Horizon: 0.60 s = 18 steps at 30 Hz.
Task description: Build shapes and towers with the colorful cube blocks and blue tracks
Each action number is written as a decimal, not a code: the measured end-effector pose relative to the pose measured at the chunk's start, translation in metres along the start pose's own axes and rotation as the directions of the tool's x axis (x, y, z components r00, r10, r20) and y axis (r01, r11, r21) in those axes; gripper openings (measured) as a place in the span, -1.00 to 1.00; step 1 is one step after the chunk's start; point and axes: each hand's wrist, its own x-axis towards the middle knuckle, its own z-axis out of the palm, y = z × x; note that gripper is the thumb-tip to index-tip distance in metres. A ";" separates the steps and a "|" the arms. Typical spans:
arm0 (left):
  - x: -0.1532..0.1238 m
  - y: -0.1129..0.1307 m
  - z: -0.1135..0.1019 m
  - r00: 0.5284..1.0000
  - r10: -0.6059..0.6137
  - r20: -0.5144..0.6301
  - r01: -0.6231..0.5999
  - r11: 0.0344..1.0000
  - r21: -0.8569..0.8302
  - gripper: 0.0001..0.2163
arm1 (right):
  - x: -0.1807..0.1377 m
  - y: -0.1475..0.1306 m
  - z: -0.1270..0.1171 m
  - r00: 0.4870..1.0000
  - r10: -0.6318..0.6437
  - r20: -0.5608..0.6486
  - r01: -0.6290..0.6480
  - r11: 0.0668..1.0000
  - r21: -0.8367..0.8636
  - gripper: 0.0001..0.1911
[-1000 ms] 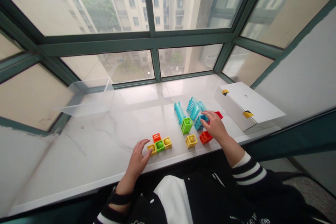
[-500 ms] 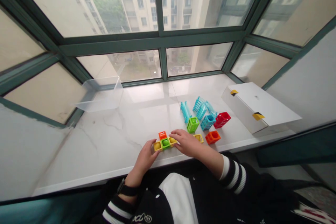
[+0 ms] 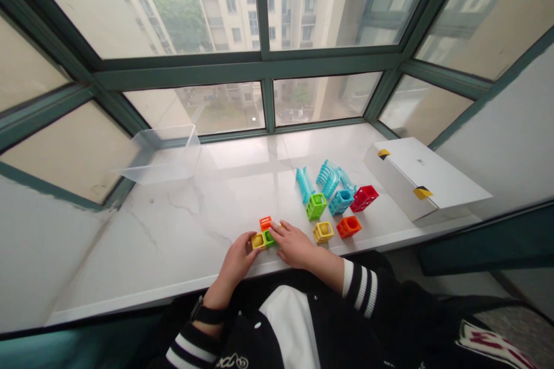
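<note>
At six o'clock, grips yellow block [image 3: 258, 240] with fingers of left hand [image 3: 236, 259]; lays those of right hand [image 3: 297, 248] over green block [image 3: 269, 238], cannot tell if gripping.

A clear plastic bin [image 3: 186, 158] stands at the far left of the white, grey-veined windowsill [image 3: 142, 265], close to the green window frame [image 3: 329, 63]. At the right sits a white lidded box [image 3: 433, 167] – two yellow-and-black tabs [image 3: 422, 192] along its left edge – near a pale wall [image 3: 519, 115]. Beyond the glass rises a beige apartment building [image 3: 289, 0], with a leafy green tree [image 3: 182, 17] to the left – both hazy.
</note>
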 end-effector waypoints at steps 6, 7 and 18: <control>-0.001 -0.001 0.000 0.999 0.037 0.004 -0.037 0.999 0.015 -0.60 | -0.001 -0.002 0.000 0.999 0.041 0.024 -0.041 0.999 0.002 -0.16; -0.002 -0.001 -0.002 0.999 0.045 0.009 -0.045 0.999 0.024 -0.60 | -0.001 -0.002 0.001 0.999 0.049 0.024 -0.049 0.999 0.009 -0.15; -0.009 0.005 -0.057 0.989 -0.122 -0.087 0.100 0.970 -0.222 -0.50 | -0.002 -0.002 0.009 0.996 0.070 0.063 -0.072 0.997 0.029 -0.08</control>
